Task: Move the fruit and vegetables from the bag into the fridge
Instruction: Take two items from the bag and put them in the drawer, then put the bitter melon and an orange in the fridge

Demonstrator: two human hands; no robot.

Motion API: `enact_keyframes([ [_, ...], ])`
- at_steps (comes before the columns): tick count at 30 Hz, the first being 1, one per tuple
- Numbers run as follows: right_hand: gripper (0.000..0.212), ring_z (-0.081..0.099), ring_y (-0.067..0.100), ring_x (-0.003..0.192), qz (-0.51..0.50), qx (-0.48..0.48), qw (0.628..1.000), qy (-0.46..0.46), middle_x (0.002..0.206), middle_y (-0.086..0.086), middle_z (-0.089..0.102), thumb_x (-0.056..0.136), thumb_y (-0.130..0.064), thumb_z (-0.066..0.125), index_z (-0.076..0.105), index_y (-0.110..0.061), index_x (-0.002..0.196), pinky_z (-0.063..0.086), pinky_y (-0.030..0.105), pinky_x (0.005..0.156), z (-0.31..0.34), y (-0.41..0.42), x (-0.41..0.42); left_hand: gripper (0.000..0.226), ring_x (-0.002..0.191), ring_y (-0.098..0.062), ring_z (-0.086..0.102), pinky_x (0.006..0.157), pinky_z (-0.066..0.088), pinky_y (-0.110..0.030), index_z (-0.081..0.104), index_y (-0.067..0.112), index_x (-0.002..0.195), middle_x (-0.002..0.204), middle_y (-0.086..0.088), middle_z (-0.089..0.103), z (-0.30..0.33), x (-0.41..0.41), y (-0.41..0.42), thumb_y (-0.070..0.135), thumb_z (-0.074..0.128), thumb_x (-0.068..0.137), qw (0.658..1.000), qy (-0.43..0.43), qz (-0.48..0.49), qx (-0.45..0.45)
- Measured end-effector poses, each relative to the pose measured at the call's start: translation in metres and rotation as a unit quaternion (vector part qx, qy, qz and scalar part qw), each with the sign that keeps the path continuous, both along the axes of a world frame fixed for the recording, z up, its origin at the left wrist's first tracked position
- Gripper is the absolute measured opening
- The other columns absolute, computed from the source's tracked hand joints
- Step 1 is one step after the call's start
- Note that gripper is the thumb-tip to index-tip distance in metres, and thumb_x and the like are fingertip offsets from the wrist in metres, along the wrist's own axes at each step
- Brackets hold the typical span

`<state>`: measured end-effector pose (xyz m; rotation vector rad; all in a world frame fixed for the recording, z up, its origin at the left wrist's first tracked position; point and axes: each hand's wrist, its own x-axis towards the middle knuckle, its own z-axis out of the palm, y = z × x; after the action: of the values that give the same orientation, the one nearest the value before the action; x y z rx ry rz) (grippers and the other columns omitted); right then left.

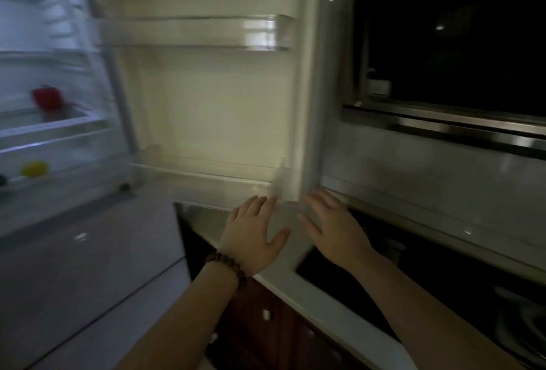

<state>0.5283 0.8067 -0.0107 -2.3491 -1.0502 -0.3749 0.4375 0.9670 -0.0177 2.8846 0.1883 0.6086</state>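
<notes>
The fingertips of the left hand [254,232] are spread and flat, reaching up to the bottom edge of the open fridge door [212,109] near its lower outer corner; they hold nothing, and blur hides whether they press the door or stop just short of it. A dark beaded bracelet [226,266] circles that wrist. The right hand [334,227] is likewise open and empty, fingers splayed, palm down, just beside the door's outer edge and above the pale countertop [310,289]. Below it, a black cooktop [369,281] is set into the counter, and dark wooden cabinets [266,319] run under it. The door's inner face carries two clear shelves, an upper door shelf [206,31] and a lower door shelf [212,183]; neither shows anything in it. To the right of the door is a dark built-in oven [458,44] with a metal handle. At the far left, the lit fridge interior [44,59] holds a red pepper [47,98] on a glass shelf and, lower down, a yellow fruit [35,168] behind a clear drawer front; what kind of fruit is too blurred to tell.
</notes>
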Motion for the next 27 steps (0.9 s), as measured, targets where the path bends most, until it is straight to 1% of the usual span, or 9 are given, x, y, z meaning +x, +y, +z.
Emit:
enact_keyframes([
  [3, 0.049, 0.026, 0.017, 0.139, -0.074, -0.022, 0.997, 0.027, 0.150, 0.001, 0.031, 0.097, -0.041, 0.042, 0.038, -0.021, 0.141, 0.025, 0.029, 0.111, -0.020, -0.100, -0.003, 0.086, 0.140, -0.018, 0.023, 0.112, 0.019, -0.035, 0.024, 0.023, 0.147, 0.150, 0.002, 0.032, -0.013, 0.018, -0.088, 0.070, 0.012, 0.076, 0.998, -0.007, -0.053, -0.012],
  [6, 0.050, 0.018, 0.015, 0.142, -0.156, -0.030, 0.986, 0.057, 0.153, -0.003, 0.026, 0.097, -0.044, 0.039, 0.035, -0.024, 0.143, 0.022, 0.031, 0.115, -0.038, -0.207, -0.015, 0.085, 0.139, -0.021, 0.026, 0.111, 0.022, -0.038, 0.027, 0.021, 0.146, 0.148, -0.001, 0.036, -0.034, 0.030, -0.182, 0.069, 0.014, 0.077, 0.994, 0.005, -0.106, -0.020],
  [8, 0.051, 0.016, 0.015, 0.143, -0.207, -0.036, 0.975, 0.075, 0.154, -0.004, 0.025, 0.097, -0.044, 0.039, 0.033, -0.024, 0.143, 0.020, 0.031, 0.115, -0.051, -0.276, -0.030, 0.086, 0.140, -0.021, 0.025, 0.112, 0.022, -0.041, 0.027, 0.020, 0.146, 0.149, -0.002, 0.035, -0.048, 0.033, -0.249, 0.069, 0.014, 0.077, 0.990, 0.018, -0.138, -0.023],
  [10, 0.050, 0.022, 0.016, 0.142, -0.256, -0.033, 0.962, 0.085, 0.152, -0.004, 0.029, 0.097, -0.043, 0.040, 0.035, -0.024, 0.143, 0.024, 0.032, 0.114, -0.065, -0.342, -0.047, 0.081, 0.141, -0.020, 0.022, 0.114, 0.021, -0.041, 0.025, 0.020, 0.147, 0.150, -0.002, 0.032, -0.060, 0.034, -0.315, 0.068, 0.020, 0.082, 0.985, 0.035, -0.169, -0.026],
  [12, 0.049, 0.031, 0.020, 0.137, -0.298, -0.026, 0.950, 0.090, 0.148, -0.002, 0.035, 0.096, -0.041, 0.043, 0.039, -0.022, 0.140, 0.032, 0.034, 0.111, -0.079, -0.404, -0.066, 0.073, 0.142, -0.020, 0.018, 0.115, 0.019, -0.041, 0.021, 0.020, 0.148, 0.152, -0.002, 0.029, -0.072, 0.033, -0.379, 0.062, 0.031, 0.089, 0.976, 0.050, -0.209, -0.024],
  [15, 0.046, 0.041, 0.023, 0.129, -0.359, -0.012, 0.927, 0.108, 0.141, 0.002, 0.043, 0.095, -0.037, 0.047, 0.045, -0.018, 0.136, 0.039, 0.035, 0.104, -0.095, -0.489, -0.100, 0.070, 0.143, -0.020, 0.016, 0.116, 0.018, -0.040, 0.021, 0.019, 0.148, 0.153, -0.002, 0.027, -0.086, 0.030, -0.464, 0.057, 0.036, 0.092, 0.957, 0.072, -0.279, -0.027],
  [20, 0.047, 0.036, 0.021, 0.132, -0.468, 0.001, 0.872, 0.141, 0.144, 0.002, 0.038, 0.096, -0.037, 0.046, 0.042, -0.019, 0.138, 0.037, 0.035, 0.105, -0.113, -0.604, -0.154, 0.070, 0.143, -0.019, 0.013, 0.116, 0.015, -0.038, 0.020, 0.020, 0.149, 0.154, -0.001, 0.024, -0.099, 0.022, -0.587, 0.058, 0.035, 0.092, 0.921, 0.093, -0.379, -0.010],
  [22, 0.047, 0.038, 0.020, 0.131, -0.503, 0.007, 0.851, 0.149, 0.145, 0.000, 0.038, 0.095, -0.039, 0.046, 0.042, -0.021, 0.138, 0.038, 0.036, 0.105, -0.119, -0.639, -0.169, 0.071, 0.143, -0.019, 0.013, 0.116, 0.014, -0.037, 0.020, 0.020, 0.149, 0.154, -0.001, 0.024, -0.102, 0.020, -0.631, 0.058, 0.036, 0.091, 0.907, 0.097, -0.409, -0.006],
  [27, 0.045, 0.045, 0.018, 0.126, -0.547, 0.023, 0.822, 0.155, 0.140, -0.001, 0.044, 0.094, -0.036, 0.051, 0.046, -0.022, 0.136, 0.042, 0.036, 0.103, -0.134, -0.710, -0.189, 0.070, 0.142, -0.019, 0.016, 0.116, 0.015, -0.037, 0.022, 0.022, 0.147, 0.153, -0.001, 0.026, -0.115, 0.021, -0.726, 0.058, 0.036, 0.090, 0.877, 0.105, -0.468, 0.005],
])
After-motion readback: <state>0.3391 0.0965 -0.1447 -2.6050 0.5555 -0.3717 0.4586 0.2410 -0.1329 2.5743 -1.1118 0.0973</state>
